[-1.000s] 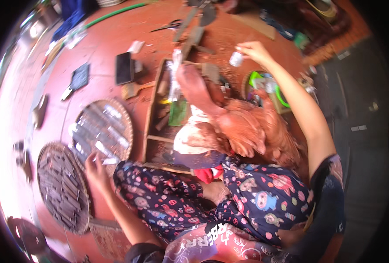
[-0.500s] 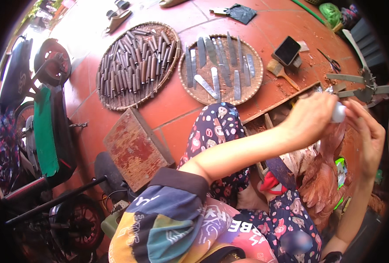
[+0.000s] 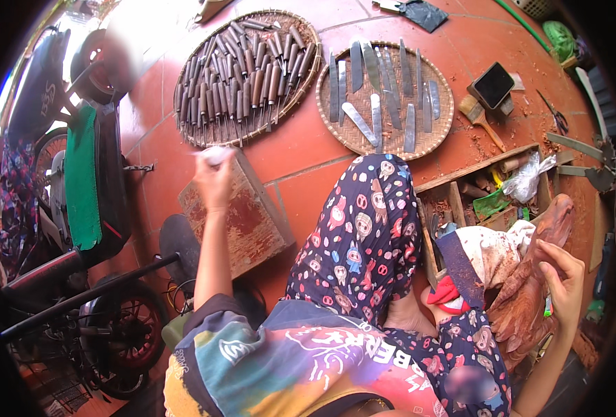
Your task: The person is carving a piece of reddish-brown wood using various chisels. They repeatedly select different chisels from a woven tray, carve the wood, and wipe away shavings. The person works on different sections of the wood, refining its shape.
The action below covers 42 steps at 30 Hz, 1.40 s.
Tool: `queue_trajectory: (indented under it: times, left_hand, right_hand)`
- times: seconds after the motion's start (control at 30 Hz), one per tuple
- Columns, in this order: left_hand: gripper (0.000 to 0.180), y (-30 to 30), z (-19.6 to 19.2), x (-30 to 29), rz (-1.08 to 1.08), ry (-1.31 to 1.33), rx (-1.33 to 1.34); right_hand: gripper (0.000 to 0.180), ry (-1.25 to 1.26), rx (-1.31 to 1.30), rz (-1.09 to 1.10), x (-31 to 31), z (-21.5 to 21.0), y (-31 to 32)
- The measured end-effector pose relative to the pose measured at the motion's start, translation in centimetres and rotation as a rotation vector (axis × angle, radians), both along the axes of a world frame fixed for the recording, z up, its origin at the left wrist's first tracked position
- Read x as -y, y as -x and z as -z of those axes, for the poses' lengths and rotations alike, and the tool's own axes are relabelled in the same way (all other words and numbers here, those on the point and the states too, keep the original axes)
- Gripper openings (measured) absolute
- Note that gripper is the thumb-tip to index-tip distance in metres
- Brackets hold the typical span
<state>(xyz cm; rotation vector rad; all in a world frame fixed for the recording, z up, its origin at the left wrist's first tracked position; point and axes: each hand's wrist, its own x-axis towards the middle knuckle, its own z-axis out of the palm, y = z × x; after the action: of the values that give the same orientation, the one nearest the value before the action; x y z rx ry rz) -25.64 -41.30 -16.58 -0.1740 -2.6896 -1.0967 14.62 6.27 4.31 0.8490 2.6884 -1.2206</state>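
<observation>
My left hand (image 3: 214,182) is stretched out to the left and is closed on a small white container (image 3: 215,154), held above a worn wooden board (image 3: 249,226) that lies on the red tile floor. My right hand (image 3: 563,281) grips the edge of a reddish-brown wooden carving (image 3: 527,313) that rests against my lap at the lower right. A stained white cloth (image 3: 492,251) lies between the carving and my patterned trousers. I sit on the floor with one knee raised.
A round woven tray (image 3: 306,83) holds several wooden-handled chisels. A second tray (image 3: 448,104) holds metal blades. A wooden tool crate (image 3: 485,167), a brush (image 3: 478,115) and a black device (image 3: 492,85) lie at the right. A motorbike (image 3: 79,194) stands at the left.
The white container went from my right hand, raised at the right, through both hands, into my left hand, now held far left over the board. My right hand dropped onto the carving.
</observation>
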Motion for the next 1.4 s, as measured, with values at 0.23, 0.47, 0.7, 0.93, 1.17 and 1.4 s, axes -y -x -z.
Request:
queue_trajectory:
  times: [0.23, 0.47, 0.7, 0.93, 1.17, 1.4]
  left_hand:
    - [0.049, 2.5, 4.0, 8.6, -0.31, 0.205, -0.02]
    - [0.053, 1.0, 9.7, 9.9, -0.339, 0.323, -0.325]
    - [0.037, -10.6, 9.2, -2.4, -0.007, -0.306, 0.135]
    - [0.048, -4.2, 10.5, -18.4, 0.212, -0.029, 0.149]
    - [0.056, 0.8, 10.4, -26.5, 0.185, 0.439, 0.201]
    - [0.056, 2.6, 14.9, -25.1, 0.147, 0.067, 0.419]
  right_hand:
    - [0.032, 0.052, -0.007, 0.147, -0.9, 1.6, -2.6]
    - [0.032, 0.06, -0.021, 0.054, -0.7, 1.6, -1.4]
    - [0.032, 0.116, -0.053, 0.144, -0.8, 1.5, -3.5]
    - [0.026, 0.247, -0.101, 0.212, -1.1, 2.8, -3.2]
    - [0.024, 0.269, -0.144, 0.237, -0.9, 3.1, -3.7]
    - [0.024, 0.236, -0.173, 0.208, -0.8, 3.6, -3.6]
